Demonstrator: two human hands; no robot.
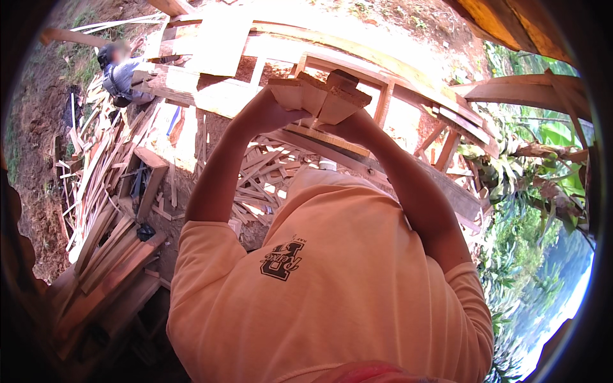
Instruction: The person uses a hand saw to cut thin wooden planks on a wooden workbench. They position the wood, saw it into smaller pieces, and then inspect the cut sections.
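Both my arms reach forward over a wooden workbench frame point(357, 64). My left hand point(276, 116) is closed around the left side of a group of short wooden boards point(299, 96). From the other side my right hand point(355, 127) grips a short wooden board point(340, 107) with a rough, darker end. The boards sit side by side, with a narrow gap showing between the two sides. Most of my fingers are hidden behind or under the wood.
A broad pale board point(223, 41) lies on the bench at the far left. Another person point(121, 76) is beyond it. Thin wood offcuts point(105, 166) cover the ground at left, near stacked timber point(118, 274). Leafy plants point(530, 255) grow at right.
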